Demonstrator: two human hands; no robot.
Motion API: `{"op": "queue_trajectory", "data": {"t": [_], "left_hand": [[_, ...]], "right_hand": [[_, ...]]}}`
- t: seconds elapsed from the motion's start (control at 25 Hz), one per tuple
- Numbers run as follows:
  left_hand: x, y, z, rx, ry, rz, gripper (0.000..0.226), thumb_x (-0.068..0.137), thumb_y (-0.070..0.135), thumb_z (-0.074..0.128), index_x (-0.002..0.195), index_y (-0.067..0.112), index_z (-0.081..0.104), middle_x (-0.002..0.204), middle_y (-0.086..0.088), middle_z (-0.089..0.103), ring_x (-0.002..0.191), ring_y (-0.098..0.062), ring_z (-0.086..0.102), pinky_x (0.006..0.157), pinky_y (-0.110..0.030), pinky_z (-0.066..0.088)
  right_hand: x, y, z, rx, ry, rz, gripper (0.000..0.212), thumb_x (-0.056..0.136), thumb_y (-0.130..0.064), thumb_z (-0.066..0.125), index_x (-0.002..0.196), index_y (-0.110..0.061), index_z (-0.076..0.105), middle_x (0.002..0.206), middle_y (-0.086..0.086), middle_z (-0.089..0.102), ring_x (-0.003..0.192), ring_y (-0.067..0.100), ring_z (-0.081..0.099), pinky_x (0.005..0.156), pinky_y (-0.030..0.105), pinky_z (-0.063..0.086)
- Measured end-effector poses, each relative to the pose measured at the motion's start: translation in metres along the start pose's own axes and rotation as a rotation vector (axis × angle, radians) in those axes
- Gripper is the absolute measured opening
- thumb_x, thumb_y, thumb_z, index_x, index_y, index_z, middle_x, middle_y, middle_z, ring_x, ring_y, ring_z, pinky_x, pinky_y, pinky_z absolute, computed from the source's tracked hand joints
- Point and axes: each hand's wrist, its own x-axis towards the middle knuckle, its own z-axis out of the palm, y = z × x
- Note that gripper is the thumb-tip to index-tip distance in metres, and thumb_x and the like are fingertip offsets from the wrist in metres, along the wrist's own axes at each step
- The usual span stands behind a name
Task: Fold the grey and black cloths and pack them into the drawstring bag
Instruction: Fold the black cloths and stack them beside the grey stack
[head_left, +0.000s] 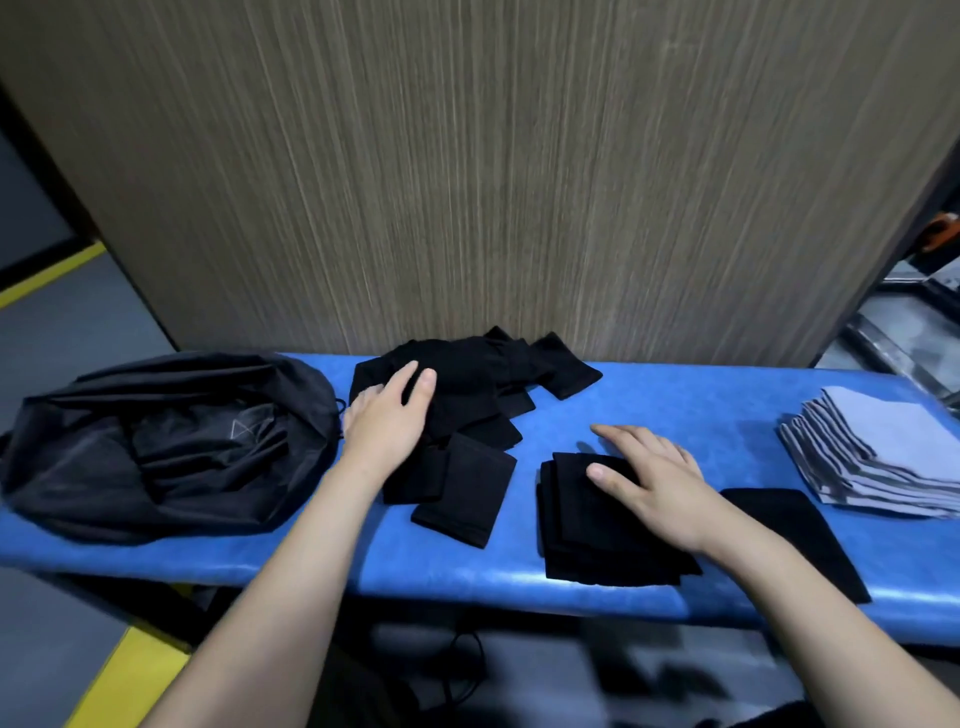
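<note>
A blue padded worktop (649, 405) stands against a wood-grain panel (467, 156). At its left end lies a black drawstring bag (156, 441), mouth open. Just right of it sits a loose heap of black cloths (483, 379); the left hand (387, 415) rests on the heap, grip released, fingers straight. Nearer the front edge, the right hand (654, 483) lies flat, grip released, on a stack of folded black cloths (597, 530). One more black cloth (800, 540) lies flat just right of that stack. A fanned stack of grey cloths (883, 457) sits at the far right
</note>
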Motion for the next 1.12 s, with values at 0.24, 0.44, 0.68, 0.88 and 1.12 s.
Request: {"op": "queue_trajectory", "data": {"t": [0.24, 0.44, 0.68, 0.88, 1.12], "left_hand": [[0.003, 0.005, -0.008, -0.598, -0.029, 0.014, 0.045, 0.102, 0.056, 0.043, 0.136, 0.033, 0.061, 0.145, 0.012, 0.053, 0.137, -0.008, 0.046, 0.114, -0.029, 0.034], [-0.002, 0.020, -0.005, -0.743, -0.082, 0.116, 0.053, 0.099, 0.066, 0.034, 0.135, 0.038, 0.061, 0.142, 0.013, 0.057, 0.133, -0.009, 0.051, 0.117, -0.035, 0.036], [-0.026, 0.057, -0.005, -0.796, -0.103, 0.241, 0.072, 0.086, 0.084, 0.020, 0.136, 0.046, 0.056, 0.136, 0.036, 0.041, 0.136, -0.015, 0.042, 0.116, -0.039, 0.038], [-0.043, 0.077, -0.004, -1.031, -0.199, 0.329, 0.079, 0.091, 0.076, 0.016, 0.147, 0.032, 0.050, 0.161, 0.017, 0.030, 0.147, -0.025, 0.035, 0.118, -0.047, 0.036], [-0.052, 0.083, -0.001, -1.174, -0.331, 0.397, 0.083, 0.093, 0.076, 0.020, 0.152, 0.023, 0.043, 0.161, -0.001, 0.036, 0.146, -0.027, 0.039, 0.119, -0.053, 0.031]], "right_hand": [[0.008, -0.005, 0.000, 0.086, 0.058, -0.020, 0.059, 0.096, -0.059, 0.040, 0.150, -0.035, 0.035, 0.141, -0.015, 0.043, 0.138, 0.010, 0.030, 0.119, 0.035, 0.014], [0.011, -0.018, 0.002, 0.143, 0.124, -0.078, 0.058, 0.096, -0.060, 0.038, 0.147, -0.033, 0.040, 0.139, -0.016, 0.046, 0.136, 0.009, 0.033, 0.118, 0.032, 0.015], [0.008, -0.044, 0.005, 0.171, 0.137, -0.161, 0.068, 0.090, -0.071, 0.027, 0.148, -0.038, 0.037, 0.146, -0.020, 0.041, 0.138, 0.003, 0.030, 0.121, 0.041, 0.016], [0.001, -0.072, -0.004, 0.683, 0.088, -0.099, 0.045, 0.099, -0.056, 0.042, 0.144, -0.057, 0.035, 0.141, -0.028, 0.045, 0.136, -0.005, 0.036, 0.120, 0.033, 0.025], [-0.002, -0.082, -0.014, 1.063, 0.116, -0.151, 0.047, 0.097, -0.063, 0.031, 0.143, -0.057, 0.037, 0.145, -0.037, 0.042, 0.141, 0.000, 0.037, 0.120, 0.040, 0.028]]}}
